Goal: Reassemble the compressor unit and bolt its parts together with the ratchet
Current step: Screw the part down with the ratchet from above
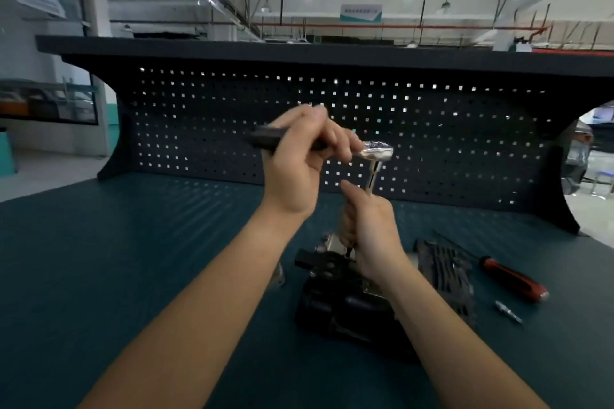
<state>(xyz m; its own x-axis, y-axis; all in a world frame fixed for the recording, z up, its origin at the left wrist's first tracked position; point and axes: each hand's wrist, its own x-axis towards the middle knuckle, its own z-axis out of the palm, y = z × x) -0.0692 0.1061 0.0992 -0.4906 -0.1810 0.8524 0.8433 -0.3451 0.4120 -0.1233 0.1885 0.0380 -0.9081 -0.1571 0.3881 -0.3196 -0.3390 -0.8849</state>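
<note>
Two forearms [206, 292] rise from the near edge of the worktop [133, 242] to the compressor [345, 305], which sits right of centre, directly beneath the hands. The right hand [368, 232], the nearer to it, curls round the foot of an upright shaft [373, 177] standing on its top. The left hand [299, 159] grips the ratchet [377, 152] by its handle, which lies level and points left, so any turning would likely swing that handle about the shaft.
</note>
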